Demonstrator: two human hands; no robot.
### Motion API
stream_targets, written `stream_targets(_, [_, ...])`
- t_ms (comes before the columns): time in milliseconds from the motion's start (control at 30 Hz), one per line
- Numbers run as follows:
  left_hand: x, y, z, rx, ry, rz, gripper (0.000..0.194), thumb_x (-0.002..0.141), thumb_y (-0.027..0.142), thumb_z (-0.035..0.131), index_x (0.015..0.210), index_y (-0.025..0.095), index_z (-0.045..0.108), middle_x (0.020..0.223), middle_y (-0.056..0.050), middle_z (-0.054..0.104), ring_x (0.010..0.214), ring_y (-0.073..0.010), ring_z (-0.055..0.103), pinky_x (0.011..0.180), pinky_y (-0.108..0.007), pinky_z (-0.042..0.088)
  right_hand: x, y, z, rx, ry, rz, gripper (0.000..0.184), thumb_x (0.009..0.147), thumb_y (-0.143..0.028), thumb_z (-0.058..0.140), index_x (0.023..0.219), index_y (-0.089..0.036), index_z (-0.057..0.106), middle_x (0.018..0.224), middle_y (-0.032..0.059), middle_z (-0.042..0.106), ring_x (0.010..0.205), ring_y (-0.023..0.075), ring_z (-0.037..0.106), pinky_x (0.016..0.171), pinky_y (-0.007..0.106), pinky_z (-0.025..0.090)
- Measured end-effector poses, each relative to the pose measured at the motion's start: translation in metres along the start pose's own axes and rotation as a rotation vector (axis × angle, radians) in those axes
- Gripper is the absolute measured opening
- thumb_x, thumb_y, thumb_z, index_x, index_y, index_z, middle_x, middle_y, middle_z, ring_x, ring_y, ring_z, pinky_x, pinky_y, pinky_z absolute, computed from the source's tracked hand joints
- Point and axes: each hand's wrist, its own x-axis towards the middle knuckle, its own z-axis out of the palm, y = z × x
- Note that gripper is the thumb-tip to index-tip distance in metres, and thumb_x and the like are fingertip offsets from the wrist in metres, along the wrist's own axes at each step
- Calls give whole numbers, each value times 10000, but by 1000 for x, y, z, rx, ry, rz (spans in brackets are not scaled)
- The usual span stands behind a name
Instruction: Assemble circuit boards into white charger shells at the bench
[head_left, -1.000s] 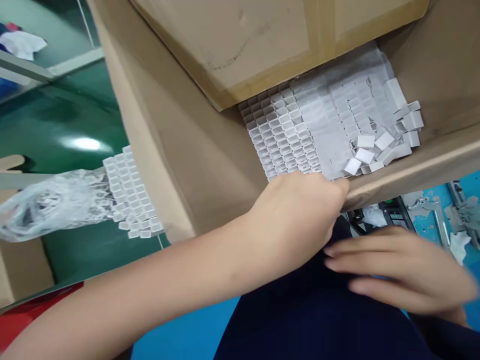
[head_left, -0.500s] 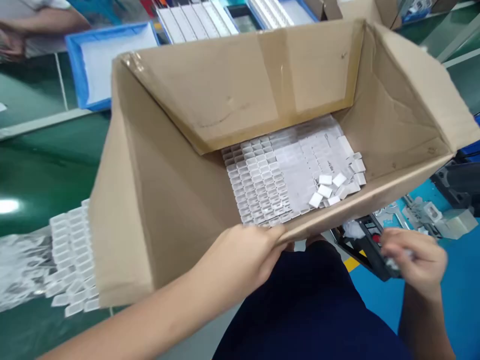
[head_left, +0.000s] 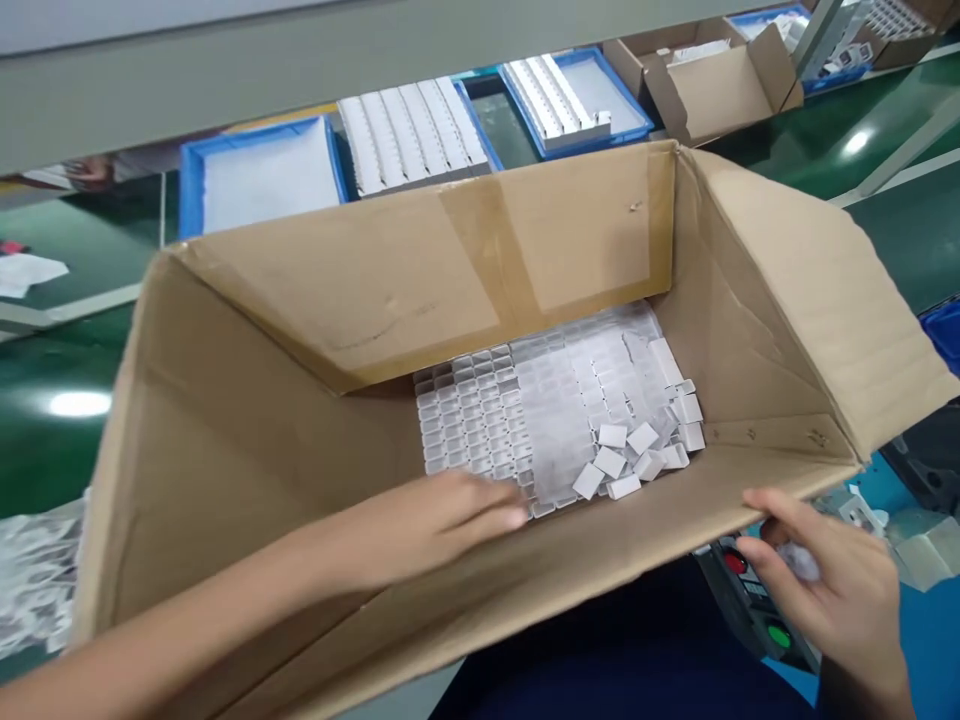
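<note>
A large open cardboard box (head_left: 390, 310) stands before me, tilted. On its bottom lie rows of small white plastic cases (head_left: 472, 415), partly covered by a thin white sheet (head_left: 559, 430). Several loose white pieces (head_left: 611, 462) are heaped in the near right corner. My left hand (head_left: 457, 515) reaches inside over the near wall, above the rows, its fingers stretched out and holding nothing visible. At the near right rim is my right hand (head_left: 840, 580), index finger and thumb by the cardboard edge. A crumpled whitish translucent piece (head_left: 799, 562) sits in its curled fingers.
Behind the box are a blue tray (head_left: 262, 185), rows of white parts (head_left: 412, 135), a second blue tray (head_left: 600, 85) and another open carton (head_left: 724, 90). A grey beam (head_left: 225, 75) crosses above. White parts (head_left: 37, 575) lie at left on the green surface.
My left hand has let go of the box's near rim and moved inside it. My right hand has come up to the right part of the rim. The view has shifted.
</note>
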Motion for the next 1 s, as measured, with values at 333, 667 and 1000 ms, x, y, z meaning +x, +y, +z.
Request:
stream_targets(333, [197, -13, 46, 341, -176, 201, 337, 880, 298, 606, 1197, 183, 596, 1117, -142, 635, 1010, -288, 626, 791, -371, 530, 10, -10, 7, 115, 37, 86, 116, 953, -142, 509, 1003, -155, 613, 613, -22, 663, 489, 74, 585, 530, 202, 453])
stream_targets(667, [166, -51, 43, 252, -81, 192, 174, 934, 223, 444, 1020, 153, 579, 1315, -178, 480, 874, -208, 649, 764, -360, 550, 9, -14, 13, 201, 102, 155, 152, 910, -84, 535, 1015, -148, 625, 569, -50, 613, 456, 58, 526, 497, 211, 422])
stream_targets(1000, [173, -22, 37, 251, -300, 492, 116, 952, 240, 499, 906, 173, 582, 906, -36, 660, 818, -157, 623, 696, -243, 467, -1, -17, 19, 201, 174, 213, 289, 851, -63, 602, 1089, -222, 646, 613, -53, 639, 473, 85, 556, 473, 224, 452])
